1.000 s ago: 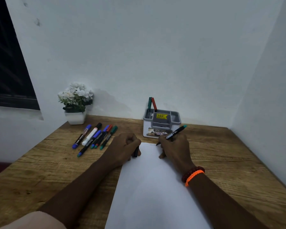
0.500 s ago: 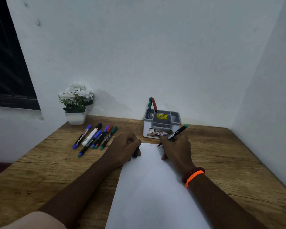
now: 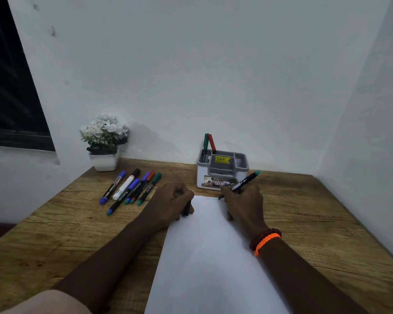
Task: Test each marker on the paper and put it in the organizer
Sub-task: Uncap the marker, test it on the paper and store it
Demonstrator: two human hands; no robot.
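A white sheet of paper lies on the wooden desk. My right hand grips a black marker with a teal end, its tip touching the paper's top edge beside faint marks. My left hand is fisted on the paper's left corner, holding a dark marker cap. The grey and white organizer stands just behind my hands, with a green and a red marker upright in its back left slot. Several markers lie in a row to the left.
A small white pot of white flowers stands in the back left corner. White walls close in behind and on the right. A dark window is on the left. A red and an orange band circle my right wrist.
My right hand and the marker tip have crept slightly to the right along the paper's top edge. The left hand has stayed put.
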